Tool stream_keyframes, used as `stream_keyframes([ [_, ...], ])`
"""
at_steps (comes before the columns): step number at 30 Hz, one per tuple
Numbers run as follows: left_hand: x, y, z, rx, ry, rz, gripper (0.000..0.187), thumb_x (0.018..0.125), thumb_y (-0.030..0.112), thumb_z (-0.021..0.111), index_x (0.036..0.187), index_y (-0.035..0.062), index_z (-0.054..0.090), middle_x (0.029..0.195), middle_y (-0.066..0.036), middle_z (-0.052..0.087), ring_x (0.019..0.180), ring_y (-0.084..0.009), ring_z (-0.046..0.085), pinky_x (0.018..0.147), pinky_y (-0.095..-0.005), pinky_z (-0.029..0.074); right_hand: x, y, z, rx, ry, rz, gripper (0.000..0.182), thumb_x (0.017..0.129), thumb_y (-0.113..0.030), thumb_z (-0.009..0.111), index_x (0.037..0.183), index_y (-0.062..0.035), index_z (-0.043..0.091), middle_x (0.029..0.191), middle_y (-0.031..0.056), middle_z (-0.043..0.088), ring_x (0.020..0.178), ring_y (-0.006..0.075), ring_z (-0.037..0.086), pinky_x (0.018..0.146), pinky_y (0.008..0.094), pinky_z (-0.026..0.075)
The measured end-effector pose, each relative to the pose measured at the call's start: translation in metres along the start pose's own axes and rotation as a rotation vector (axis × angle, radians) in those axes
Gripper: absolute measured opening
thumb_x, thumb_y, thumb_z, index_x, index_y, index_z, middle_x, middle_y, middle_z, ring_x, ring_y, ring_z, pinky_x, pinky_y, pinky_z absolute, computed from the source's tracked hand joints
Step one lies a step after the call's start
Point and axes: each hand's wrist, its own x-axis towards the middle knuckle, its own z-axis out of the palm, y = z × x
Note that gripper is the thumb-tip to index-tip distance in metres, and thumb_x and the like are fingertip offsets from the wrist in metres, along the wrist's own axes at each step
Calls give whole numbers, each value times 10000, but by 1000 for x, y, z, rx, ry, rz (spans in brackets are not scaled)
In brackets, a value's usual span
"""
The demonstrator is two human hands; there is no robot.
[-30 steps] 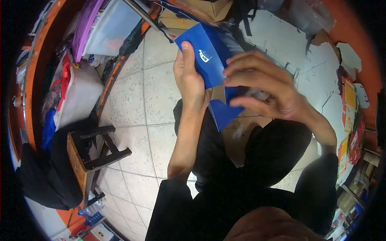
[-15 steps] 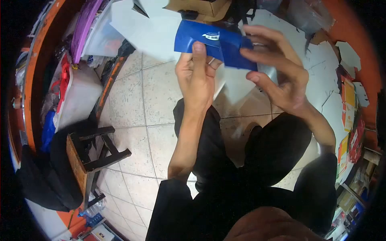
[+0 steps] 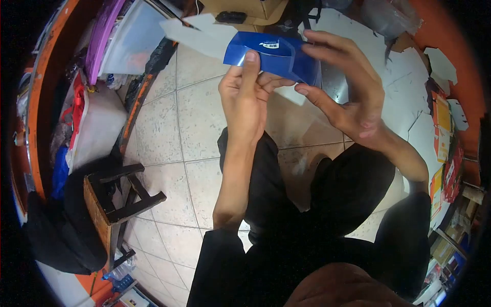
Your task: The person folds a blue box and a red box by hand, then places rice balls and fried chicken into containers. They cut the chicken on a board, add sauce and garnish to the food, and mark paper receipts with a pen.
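Observation:
A glossy blue carton (image 3: 271, 48) with a white barcode label is held up in front of me, creased near its right end. My left hand (image 3: 248, 87) is closed on its lower edge, thumb on the blue face and fingers behind. Past its left end a plain white flap (image 3: 202, 36) sticks out. At the right end is my right hand (image 3: 353, 89), fingers spread and slightly blurred. Its fingertips are right at the carton's end and its thumb lies close to the lower corner.
A white work surface (image 3: 404, 77) with torn edges lies at the right. An open cardboard box (image 3: 250, 10) and a dark object (image 3: 231, 18) are at the top. To the left stand a wooden stool (image 3: 110, 204) and a white bin (image 3: 97, 128). Tiled floor (image 3: 158, 138) lies below.
The carton has turned, so its right-end crease shows clearly and the white part at the left looks narrower. My right hand has moved slightly left, its fingers still apart.

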Motion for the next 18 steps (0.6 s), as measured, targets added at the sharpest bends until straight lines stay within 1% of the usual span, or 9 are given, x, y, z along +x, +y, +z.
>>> stream_keyframes([
  [3,0,0,-2,40,-11,21,282,990,219,507,1019,-49,594,918,-147,674,788,-214,692,711,-350,588,-2,3,-2,-123,-113,-141,354,725,-41,768,1073,-50,704,1313,177,537,1079,287,572,878,342,478],
  [6,-1,2,0,2,72,33,250,984,206,521,1005,-33,594,930,-133,671,799,-183,681,706,-304,571,-5,5,0,-189,-170,-175,382,730,-75,758,1108,-72,699,1341,187,520,1093,309,569,895,366,482],
  [9,-1,3,-11,42,139,63,238,976,201,543,1013,-28,597,934,-116,667,802,-156,664,703,-256,541,-5,4,0,-96,-212,-213,383,728,-85,759,1106,-97,706,1330,185,528,1098,333,565,893,398,487],
  [11,-2,5,-16,128,102,36,285,976,207,536,1126,-34,567,1085,-131,639,955,-179,638,813,-310,545,-4,2,-1,-78,-239,-254,369,716,-77,767,1081,-98,717,1325,192,529,1093,348,563,890,414,488],
  [12,-3,4,-12,127,100,33,285,976,207,536,1126,-34,567,1085,-131,639,955,-179,638,813,-310,545,-4,1,-2,-81,-238,-250,369,716,-77,767,1081,-98,717,1325,192,529,1093,348,563,890,414,488],
  [14,-5,4,-2,91,46,83,279,973,205,551,1076,-49,600,938,-102,664,804,-167,654,718,-256,529,-2,-1,-2,-189,-144,-271,364,699,-60,779,1057,-97,725,1322,193,530,1095,350,562,886,417,490],
  [15,-6,4,-3,89,43,81,279,973,205,551,1076,-49,600,938,-102,664,804,-167,654,718,-256,529,-3,-1,-3,-193,-143,-270,364,699,-60,779,1057,-97,725,1322,193,530,1095,350,562,886,417,490],
  [17,-7,5,-8,25,-226,-28,287,981,205,521,1120,-40,572,1088,-133,640,935,-219,646,847,-334,528,-3,1,-3,-276,-52,-263,372,671,-50,801,1035,-85,729,1304,187,541,1097,339,565,867,395,496],
  [18,-8,3,-8,24,-227,-27,287,981,205,521,1120,-40,572,1088,-133,640,935,-219,646,847,-334,528,-4,2,-3,-277,-53,-264,372,671,-50,801,1035,-85,729,1304,187,541,1097,339,565,867,395,496],
])
